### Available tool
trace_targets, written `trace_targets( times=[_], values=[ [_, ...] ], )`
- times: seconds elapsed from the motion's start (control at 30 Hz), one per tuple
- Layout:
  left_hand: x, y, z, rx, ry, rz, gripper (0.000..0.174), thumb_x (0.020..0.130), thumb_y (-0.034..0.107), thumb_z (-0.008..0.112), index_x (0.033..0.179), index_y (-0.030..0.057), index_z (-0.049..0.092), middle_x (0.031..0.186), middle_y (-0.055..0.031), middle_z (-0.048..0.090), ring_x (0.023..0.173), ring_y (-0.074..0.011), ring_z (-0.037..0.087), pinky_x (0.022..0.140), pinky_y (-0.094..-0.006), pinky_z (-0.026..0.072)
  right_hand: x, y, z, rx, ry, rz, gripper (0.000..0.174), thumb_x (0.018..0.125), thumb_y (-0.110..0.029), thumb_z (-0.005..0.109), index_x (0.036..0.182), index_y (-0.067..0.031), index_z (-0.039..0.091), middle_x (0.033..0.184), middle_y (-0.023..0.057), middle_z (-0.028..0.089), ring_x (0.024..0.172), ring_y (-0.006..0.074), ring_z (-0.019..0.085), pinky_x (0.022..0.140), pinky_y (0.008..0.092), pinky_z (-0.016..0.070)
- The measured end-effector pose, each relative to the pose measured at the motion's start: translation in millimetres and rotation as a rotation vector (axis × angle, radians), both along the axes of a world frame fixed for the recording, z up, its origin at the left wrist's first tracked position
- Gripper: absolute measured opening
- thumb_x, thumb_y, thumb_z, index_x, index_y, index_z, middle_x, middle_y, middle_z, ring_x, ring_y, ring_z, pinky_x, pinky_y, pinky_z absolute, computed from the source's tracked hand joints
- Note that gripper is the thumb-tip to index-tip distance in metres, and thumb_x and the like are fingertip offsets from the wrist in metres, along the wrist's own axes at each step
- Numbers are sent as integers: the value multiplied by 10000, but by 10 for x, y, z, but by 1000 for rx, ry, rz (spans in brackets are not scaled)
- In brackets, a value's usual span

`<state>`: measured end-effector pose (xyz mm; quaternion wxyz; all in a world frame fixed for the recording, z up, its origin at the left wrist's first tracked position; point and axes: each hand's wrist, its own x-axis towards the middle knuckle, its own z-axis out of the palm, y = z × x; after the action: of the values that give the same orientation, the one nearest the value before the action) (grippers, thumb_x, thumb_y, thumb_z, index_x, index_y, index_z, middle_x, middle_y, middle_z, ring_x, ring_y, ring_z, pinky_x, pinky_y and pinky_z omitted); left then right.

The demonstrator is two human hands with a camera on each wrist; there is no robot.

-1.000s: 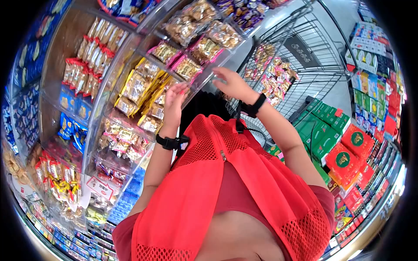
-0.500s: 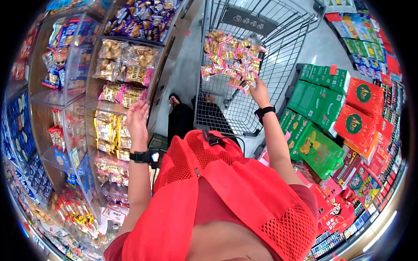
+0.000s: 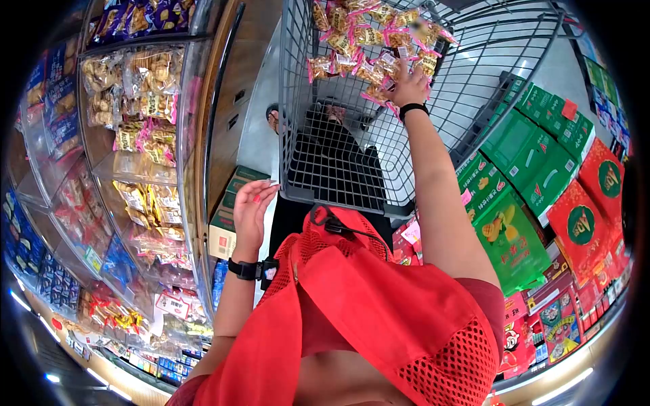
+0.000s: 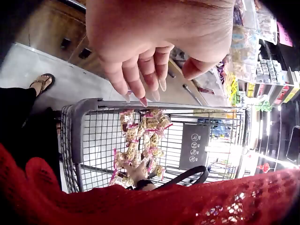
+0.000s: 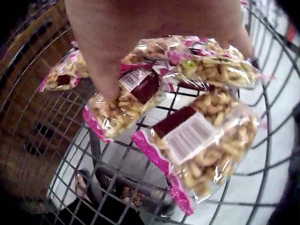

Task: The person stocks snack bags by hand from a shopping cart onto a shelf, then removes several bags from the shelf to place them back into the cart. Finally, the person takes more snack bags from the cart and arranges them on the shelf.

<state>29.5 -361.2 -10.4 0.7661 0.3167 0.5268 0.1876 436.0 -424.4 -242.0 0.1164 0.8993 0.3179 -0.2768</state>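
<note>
Small clear snack bags point(image 3: 369, 37) with pink ends lie scattered in the wire shopping cart point(image 3: 325, 135). Among them is my right hand point(image 3: 409, 86), its fingers spread over the bags. In the right wrist view its thumb presses against a snack bag point(image 5: 124, 110) with a barcode label, while the other fingertips are hidden. Another barcoded bag point(image 5: 201, 140) lies beside it on the wires. My left hand point(image 3: 252, 211) hangs loosely bent and holds nothing, between the shelf and the cart's near corner. In the left wrist view its fingers dangle near the cart's side rail.
Clear-fronted shelf bins point(image 3: 145, 108) of packaged snacks line the left. Green gift boxes point(image 3: 514, 237) and red boxes point(image 3: 579, 210) are stacked on the right. Cartons point(image 3: 227, 220) stand on the floor near the shelf's base. A sandalled foot point(image 4: 43, 83) shows beside the cart.
My right hand has gone from beside the shelf into the cart, onto the snack bags. My left hand has drawn away from the shelf toward the cart. The view has turned toward the cart.
</note>
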Motion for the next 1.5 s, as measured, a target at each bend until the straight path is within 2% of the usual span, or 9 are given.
trace_targets(
  times=[0.13, 0.37, 0.4, 0.5, 0.63, 0.77, 0.97, 1.3, 1.5],
  values=[
    [10, 61, -33, -14, -18, 12, 294, 968, 77, 412, 1241, -30, 438, 1239, -192, 532, 1192, -322, 546, 1050, -393, 421, -98, 118, -78, 115, 55, 220, 1059, 665, -565, 782, 1509, -314, 193, 1543, 231, 189, 1364, 503, 248, 1074, 643, 238],
    [126, 185, -59, 20, 43, -1, 270, 983, 82, 395, 1224, -31, 447, 1230, -189, 542, 1165, -300, 563, 1036, -388, 435, -191, 417, -462, 214, 94, -72, 713, 764, -355, 748, 1395, -227, 441, 1508, 229, 247, 1236, 512, 398, 990, 531, 401],
    [117, 167, -53, 15, 37, 11, 268, 986, 84, 393, 1221, -30, 449, 1226, -189, 545, 1161, -297, 566, 1034, -388, 437, -180, 457, -395, 250, 68, -50, 650, 777, -266, 730, 1361, -164, 464, 1360, 219, 443, 1120, 407, 526, 937, 432, 449],
    [138, 136, -1, 13, 26, -7, 256, 986, 85, 421, 1217, -18, 462, 1224, -180, 558, 1151, -290, 572, 1030, -394, 438, -145, 371, -152, 825, 607, -170, 600, 814, -242, 702, 1343, -100, 457, 1186, 175, 582, 996, 297, 602, 888, 369, 470],
    [290, 132, 236, 62, -25, -132, 273, 984, 100, 465, 1238, 1, 471, 1256, -153, 561, 1175, -258, 558, 1045, -376, 414, -483, 323, 1228, 975, 1676, -1026, 433, 936, -179, 565, 1318, -26, 429, 1195, 135, 615, 1054, 254, 633, 907, 391, 516],
    [562, 353, 517, 205, -143, -252, 331, 991, 142, 484, 1296, 15, 461, 1306, -118, 545, 1236, -211, 505, 1057, -350, 380, -853, 169, 2094, 855, 2035, -767, 547, 968, -200, 502, 1432, 9, 301, 1403, 191, 465, 1264, 310, 504, 1072, 461, 407],
    [695, 853, 826, 345, -230, -347, 380, 958, 224, 590, 1261, 7, 516, 1172, -77, 610, 1083, -146, 564, 945, -287, 441, -1596, 416, 2990, 587, 1693, -185, 524, 962, -191, 561, 1400, 5, 352, 1280, 52, 528, 1158, 134, 511, 989, 308, 429],
    [-380, 1383, 1147, 137, -294, 185, 275, 959, 234, 605, 1130, 18, 591, 1008, -50, 654, 873, -117, 632, 746, -271, 530, -2468, 877, 3600, 610, 1505, -250, 401, 954, -105, 581, 1310, -9, 425, 1028, 63, 636, 877, 127, 634, 775, 273, 522],
    [-789, 1801, 1057, -9, -565, 289, 304, 1000, 219, 489, 1216, 19, 563, 1170, -123, 643, 1053, -237, 641, 905, -404, 534, -2730, 1123, 3723, 752, 1444, -291, 302, 972, -97, 542, 1255, -18, 471, 1070, 48, 614, 933, 139, 636, 836, 279, 531]
  ],
)
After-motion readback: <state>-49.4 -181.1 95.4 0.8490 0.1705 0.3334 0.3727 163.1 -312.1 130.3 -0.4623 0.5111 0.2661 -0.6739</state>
